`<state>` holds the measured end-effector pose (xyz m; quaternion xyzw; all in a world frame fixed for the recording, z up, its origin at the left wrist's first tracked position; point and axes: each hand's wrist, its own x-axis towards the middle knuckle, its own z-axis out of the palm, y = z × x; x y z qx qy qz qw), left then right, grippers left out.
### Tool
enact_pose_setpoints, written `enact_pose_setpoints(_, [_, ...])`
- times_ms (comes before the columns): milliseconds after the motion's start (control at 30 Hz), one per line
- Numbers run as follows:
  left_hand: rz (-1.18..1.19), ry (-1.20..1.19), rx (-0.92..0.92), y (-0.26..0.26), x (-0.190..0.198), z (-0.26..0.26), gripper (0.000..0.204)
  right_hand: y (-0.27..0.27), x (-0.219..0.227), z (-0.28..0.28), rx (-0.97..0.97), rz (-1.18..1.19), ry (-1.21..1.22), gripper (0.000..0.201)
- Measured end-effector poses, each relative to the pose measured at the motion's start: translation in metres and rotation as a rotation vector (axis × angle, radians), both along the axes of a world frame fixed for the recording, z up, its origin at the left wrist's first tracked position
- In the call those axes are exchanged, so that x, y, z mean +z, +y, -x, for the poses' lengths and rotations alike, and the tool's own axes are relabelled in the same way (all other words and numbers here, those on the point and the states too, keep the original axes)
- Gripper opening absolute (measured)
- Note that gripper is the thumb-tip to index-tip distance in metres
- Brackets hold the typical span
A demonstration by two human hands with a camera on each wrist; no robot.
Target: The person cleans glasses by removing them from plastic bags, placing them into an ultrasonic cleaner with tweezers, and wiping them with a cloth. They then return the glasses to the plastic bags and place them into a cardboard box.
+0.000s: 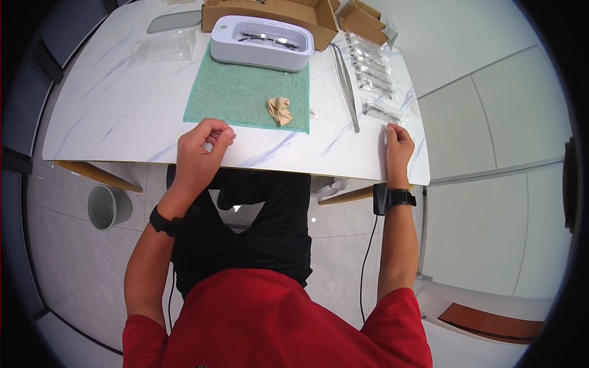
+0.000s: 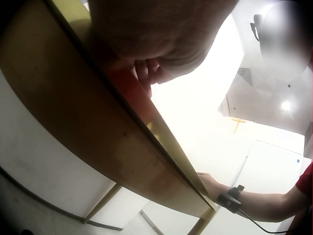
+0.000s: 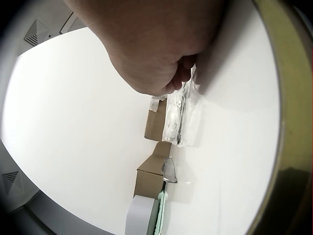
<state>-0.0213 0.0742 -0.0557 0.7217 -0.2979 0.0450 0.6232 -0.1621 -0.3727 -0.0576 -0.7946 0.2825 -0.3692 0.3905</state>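
Observation:
Near the front edge of the table, my left hand (image 1: 201,152) rests with loosely curled fingers and nothing in them. My right hand (image 1: 399,151), also loosely curled and holding nothing, lies at the front right edge, just below a clear bag (image 1: 383,111) with a dark item inside. Ahead of the left hand is a green towel (image 1: 230,95), with a crumpled tan cloth (image 1: 280,111) near its front edge. A white ultrasonic cleaner (image 1: 261,54) stands at the towel's back, a pair of glasses (image 1: 269,41) in its basin. Long metal tweezers (image 1: 345,86) lie between towel and bags.
Several bagged items (image 1: 371,67) line the right side of the table. Behind the cleaner stands an open cardboard box (image 1: 307,15), with a smaller carton (image 1: 362,21) beside it. A grey lid (image 1: 173,22) and clear plastic bags (image 1: 164,48) lie back left. Below is a bin (image 1: 109,207).

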Motion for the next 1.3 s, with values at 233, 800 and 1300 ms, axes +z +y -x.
enact_pose_setpoints(233, [-0.017, 0.005, -0.013, 0.001, 0.001, 0.0, 0.008, 0.001, 0.0, 0.0, -0.004, 0.0, 0.006, 0.018])
enact_pose_setpoints(800, [0.343, 0.41, -0.222, 0.005, 0.066, -0.001, 0.018, 0.002, 0.005, 0.002, -0.025, -0.028, 0.068, 0.019])
enact_pose_setpoints(1300, [0.097, 0.319, -0.229, 0.012, 0.065, 0.034, 0.038, 0.0, 0.002, 0.002, 0.02, -0.024, -0.001, 0.021])
